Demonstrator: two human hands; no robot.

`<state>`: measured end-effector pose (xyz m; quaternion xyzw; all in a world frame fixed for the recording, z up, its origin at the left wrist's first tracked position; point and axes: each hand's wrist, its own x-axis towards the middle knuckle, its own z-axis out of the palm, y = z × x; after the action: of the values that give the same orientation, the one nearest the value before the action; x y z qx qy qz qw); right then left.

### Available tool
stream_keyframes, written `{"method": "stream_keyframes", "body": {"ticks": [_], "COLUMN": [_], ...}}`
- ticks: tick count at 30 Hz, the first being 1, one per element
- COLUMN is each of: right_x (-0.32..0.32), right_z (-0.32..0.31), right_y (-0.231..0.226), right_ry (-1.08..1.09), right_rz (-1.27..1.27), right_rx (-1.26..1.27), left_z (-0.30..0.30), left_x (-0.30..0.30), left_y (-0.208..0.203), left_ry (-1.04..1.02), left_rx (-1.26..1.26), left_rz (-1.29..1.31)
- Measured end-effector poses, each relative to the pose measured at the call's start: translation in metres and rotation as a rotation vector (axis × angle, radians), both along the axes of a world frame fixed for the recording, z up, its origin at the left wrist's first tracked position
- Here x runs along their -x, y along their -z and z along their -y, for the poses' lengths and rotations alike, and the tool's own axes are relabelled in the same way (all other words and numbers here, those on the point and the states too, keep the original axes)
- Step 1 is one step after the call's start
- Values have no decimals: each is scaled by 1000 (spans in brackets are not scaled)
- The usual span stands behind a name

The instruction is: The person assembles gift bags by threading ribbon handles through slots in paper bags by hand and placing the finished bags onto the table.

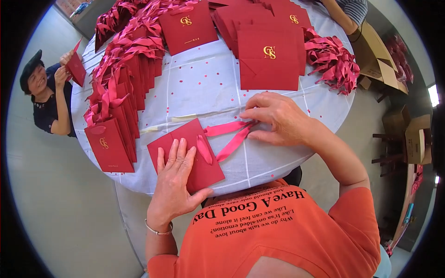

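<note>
A flat red paper gift bag (208, 172) lies tilted near the front edge of the table. My left hand (175, 178) rests on it, palm down and fingers stretched out. From the bag's right side a pink ribbon (233, 146) runs out in two strands. Their far ends meet at my right hand (280, 121), whose thumb and fingers are closed around them. Another loop of pink ribbon (203, 150) lies across the bag's face. Part of the bag is hidden under my left hand.
Red bags with pink ribbons stand in a long row (125, 102) at left. Flat red bags (269, 60) are stacked behind my right hand, beside a ribbon heap (334, 62). A person (51, 92) at left holds a red bag. Cardboard boxes (378, 60) stand at right.
</note>
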<state>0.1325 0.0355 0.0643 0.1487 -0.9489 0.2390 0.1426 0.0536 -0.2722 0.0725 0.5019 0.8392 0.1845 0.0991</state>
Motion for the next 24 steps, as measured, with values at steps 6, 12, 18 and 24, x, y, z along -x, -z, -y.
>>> {"method": "stream_keyframes", "body": {"ticks": [6,12,18,24], "right_x": [22,48,50,52], "right_z": [45,67,60,52], "right_y": [13,30,29,25], "right_ry": [-71,-19,-168,-238], "right_rz": [-119,-178,-205,-271], "right_rx": [22,-49,-207,-285], "left_z": [-10,-23,-21,-22], "left_x": [6,11,12,11], "left_y": [9,30,37,35], "left_ry": [-110,-134,-149,-173], "left_rx": [-55,-155,-133,-132], "left_rz": [-159,-228,-247,-236]}}
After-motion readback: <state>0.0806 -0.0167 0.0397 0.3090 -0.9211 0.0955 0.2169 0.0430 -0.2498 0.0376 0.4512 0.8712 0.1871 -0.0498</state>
